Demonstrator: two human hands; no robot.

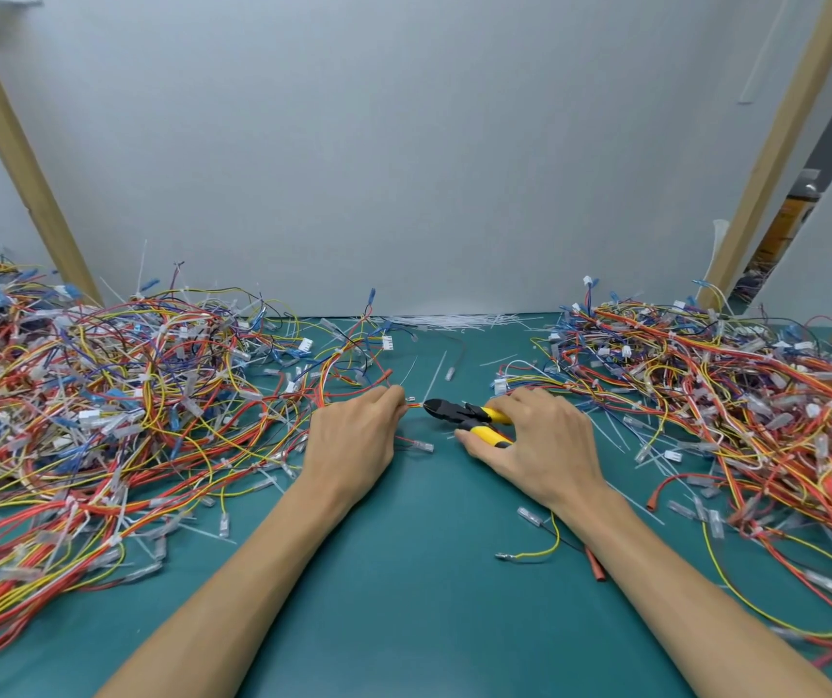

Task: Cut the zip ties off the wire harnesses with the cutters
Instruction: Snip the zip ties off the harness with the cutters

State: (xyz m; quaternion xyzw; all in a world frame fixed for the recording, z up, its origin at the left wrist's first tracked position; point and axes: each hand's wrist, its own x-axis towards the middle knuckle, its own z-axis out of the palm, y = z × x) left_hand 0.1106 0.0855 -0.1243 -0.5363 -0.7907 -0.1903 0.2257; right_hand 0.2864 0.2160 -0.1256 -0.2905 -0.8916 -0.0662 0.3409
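Reaching in from the near edge, two bare forearms lie over the green bench [403, 596]. Beside the right forearm a loose yellow wire [542, 546] curls on the surface.

Further in, the left hand [353, 435] has its fingers curled and pinches a thin wire harness [412, 405] of red and orange strands at the fingertips. Just beside it, the right hand [539, 440] is wrapped round the yellow handles of the cutters [456, 413], thumb along the nearer handle and fingers over the farther one. The black head points left, and its tip meets the pinched strands. The handles stand a little apart. Whether a tie sits between the blades is too small to tell.

A broad tangle of coloured harnesses, the left pile [101, 395], spreads out to the left of the hands, and the right pile [731, 395] lies to the right.

Behind them, at the foot of the grey wall [403, 143], lies a heap of white zip ties [454, 322]. A slanted wooden post [16, 158] rises on either side.
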